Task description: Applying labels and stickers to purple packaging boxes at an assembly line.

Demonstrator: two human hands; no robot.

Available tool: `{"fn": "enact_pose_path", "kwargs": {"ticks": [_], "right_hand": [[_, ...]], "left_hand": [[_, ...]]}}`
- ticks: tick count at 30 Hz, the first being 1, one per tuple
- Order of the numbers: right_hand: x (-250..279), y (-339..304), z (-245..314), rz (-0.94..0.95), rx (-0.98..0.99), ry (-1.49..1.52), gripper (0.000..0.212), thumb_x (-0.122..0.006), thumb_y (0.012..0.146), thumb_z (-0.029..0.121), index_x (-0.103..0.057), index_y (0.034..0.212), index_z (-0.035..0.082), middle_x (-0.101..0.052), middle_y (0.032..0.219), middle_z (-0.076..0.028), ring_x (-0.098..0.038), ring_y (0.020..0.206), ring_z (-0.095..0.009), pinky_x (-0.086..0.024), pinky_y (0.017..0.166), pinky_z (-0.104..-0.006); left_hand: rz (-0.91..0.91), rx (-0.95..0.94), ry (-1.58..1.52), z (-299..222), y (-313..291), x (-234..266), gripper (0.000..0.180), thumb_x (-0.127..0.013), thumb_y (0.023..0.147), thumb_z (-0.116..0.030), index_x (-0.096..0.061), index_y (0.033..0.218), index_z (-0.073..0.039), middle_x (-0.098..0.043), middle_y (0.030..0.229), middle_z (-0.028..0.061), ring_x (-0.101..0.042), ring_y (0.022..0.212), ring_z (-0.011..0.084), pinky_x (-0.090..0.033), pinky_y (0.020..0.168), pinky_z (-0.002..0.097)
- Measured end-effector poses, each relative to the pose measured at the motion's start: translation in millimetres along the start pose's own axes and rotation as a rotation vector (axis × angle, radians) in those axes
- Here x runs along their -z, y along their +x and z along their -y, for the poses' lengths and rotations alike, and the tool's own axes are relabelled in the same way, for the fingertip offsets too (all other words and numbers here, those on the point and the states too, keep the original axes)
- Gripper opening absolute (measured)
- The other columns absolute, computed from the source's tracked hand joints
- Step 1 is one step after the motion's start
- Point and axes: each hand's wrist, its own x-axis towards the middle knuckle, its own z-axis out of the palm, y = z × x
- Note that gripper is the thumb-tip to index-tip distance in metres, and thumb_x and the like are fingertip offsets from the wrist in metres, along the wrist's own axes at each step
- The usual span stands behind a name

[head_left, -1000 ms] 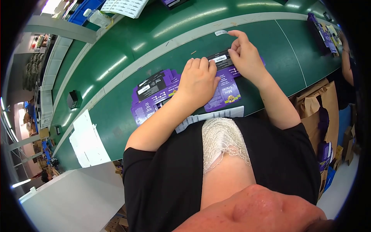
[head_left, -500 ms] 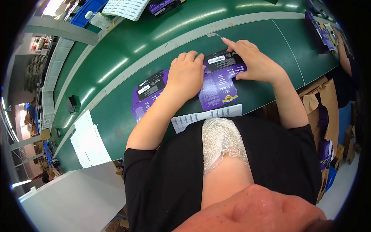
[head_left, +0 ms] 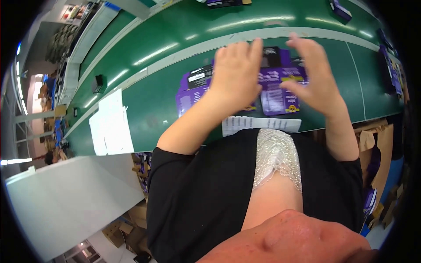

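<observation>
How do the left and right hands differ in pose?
The left hand shows its back, while the right hand is seen more from the thumb side. The left hand's thumb sits close in; the right hand's juts out, leaving an open gap. Both are bare and at the purple packaging.

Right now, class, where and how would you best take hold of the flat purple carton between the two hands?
Probably by the right edge of the carton's near panel, coming from the right: right hand, thumb above, fingertips eased beneath. It lies flat, so its thin edges suit a pinch; that edge shows against the green table, while the left hand crowds the opposite side.
</observation>
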Motion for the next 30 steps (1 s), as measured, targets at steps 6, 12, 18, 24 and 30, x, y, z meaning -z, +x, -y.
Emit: {"fn": "enact_pose_path", "kwargs": {"ticks": [6, 12, 18, 24, 30], "right_hand": [[8, -38, -45, -0.294, -0.634, 0.435, 0.012, -0.073, 0.088, 0.01, -0.066, 0.095, 0.002, -0.063, 0.093, -0.002, -0.055, 0.081, -0.011, -0.045, 0.076, -0.0226], [-21, -35, -62, -0.283, -0.86, 0.479, 0.018, -0.073, 0.088, 0.015, -0.065, 0.078, 0.003, -0.056, 0.067, 0.003, -0.045, 0.06, -0.005, -0.037, 0.055, -0.0193], [-47, -34, -75, -0.258, -0.82, 0.314, 0.019, -0.071, 0.088, 0.015, -0.065, 0.074, 0.003, -0.06, 0.072, -0.001, -0.052, 0.071, -0.013, -0.044, 0.065, -0.026], [-56, -33, -84, -0.271, -0.7, 0.175, 0.02, -0.07, 0.086, 0.014, -0.064, 0.071, 0.004, -0.063, 0.077, -0.005, -0.055, 0.084, -0.021, -0.047, 0.076, -0.0327], [-58, -35, -90, -0.268, -0.659, 0.111, 0.019, -0.07, 0.085, 0.013, -0.063, 0.069, 0.004, -0.063, 0.077, -0.005, -0.055, 0.085, -0.024, -0.047, 0.078, -0.0338]], "left_hand": [[0.31, 0.283, -0.02, 96, -42, -10, 0.089, -0.089, 0.066, -0.029, -0.047, 0.139, -0.001, -0.056, 0.123, 0.0178, -0.055, 0.115, 0.0366, -0.042, 0.106, 0.0433], [0.068, 0.032, -0.14, 70, -15, -40, 0.077, -0.087, 0.07, -0.03, -0.054, 0.134, -0.003, -0.055, 0.136, 0.017, -0.052, 0.125, 0.0352, -0.042, 0.108, 0.0431], [-0.028, -0.32, -0.35, 3, 27, -74, 0.051, -0.079, 0.077, -0.031, -0.063, 0.113, 0.001, -0.06, 0.131, 0.0191, -0.055, 0.123, 0.0355, -0.041, 0.11, 0.0428], [-0.028, -0.294, -0.324, -11, 31, -85, 0.043, -0.075, 0.081, -0.032, -0.065, 0.106, 0.001, -0.062, 0.129, 0.0193, -0.057, 0.122, 0.0341, -0.043, 0.107, 0.0403], [-0.05, -0.296, -0.318, -13, 35, -90, 0.043, -0.075, 0.081, -0.032, -0.065, 0.105, 0.001, -0.063, 0.127, 0.0199, -0.057, 0.121, 0.034, -0.045, 0.106, 0.0394]]}}
